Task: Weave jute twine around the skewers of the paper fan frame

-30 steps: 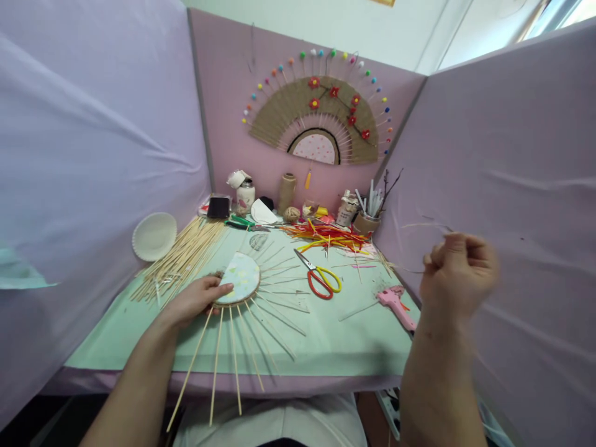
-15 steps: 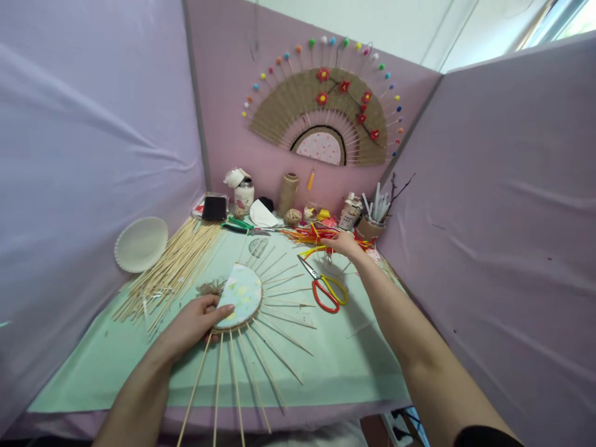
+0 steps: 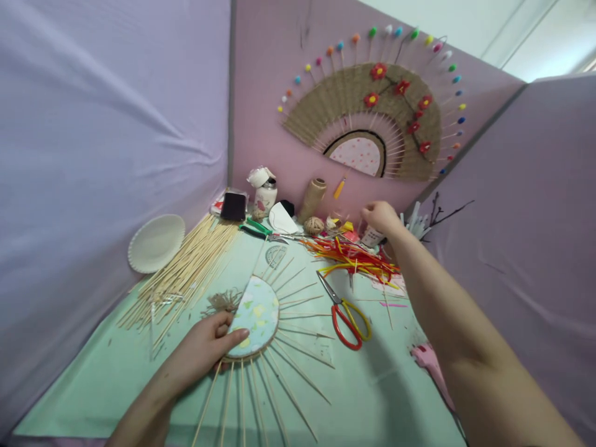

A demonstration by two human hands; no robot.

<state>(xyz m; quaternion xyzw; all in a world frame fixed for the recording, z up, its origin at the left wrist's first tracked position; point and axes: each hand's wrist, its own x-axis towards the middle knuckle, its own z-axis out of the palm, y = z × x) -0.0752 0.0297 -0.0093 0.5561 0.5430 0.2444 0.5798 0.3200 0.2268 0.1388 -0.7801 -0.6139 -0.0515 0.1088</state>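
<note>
My left hand (image 3: pixel 212 344) clamps a blue floral half-round (image 3: pixel 256 310) over the near part of a pale green counter (image 3: pixel 93 385), left of centre, thumb across its printed face and fingers curled below the lower end. Thin sticks (image 3: pixel 243 397) fan out from its curved edge, the nearest pointing toward me, and a frayed tuft of fibre (image 3: pixel 224 302) lies just beside its straight side. At the back right, my right hand (image 3: pixel 379 217) reaches to a pale cup (image 3: pixel 371 237), fingers bunched close together over its top; I cannot tell whether they grip anything. Between the two, scissors (image 3: pixel 337 300) with one red and one yellow handle lie slightly parted, near a heap of red, orange and yellow strips (image 3: pixel 354 257). A pink glue gun (image 3: pixel 435 372) rests at right, partly behind my forearm. To the left, a loose bundle of bamboo sticks (image 3: pixel 186 267) spreads near a white dish (image 3: pixel 157 243). Green-and-black pliers (image 3: pixel 258 228) and a spool of brown twine (image 3: pixel 313 200) line the back, below a large brown fan (image 3: pixel 326 99) with red flowers on the pink wall panel (image 3: pixel 265 81).
</note>
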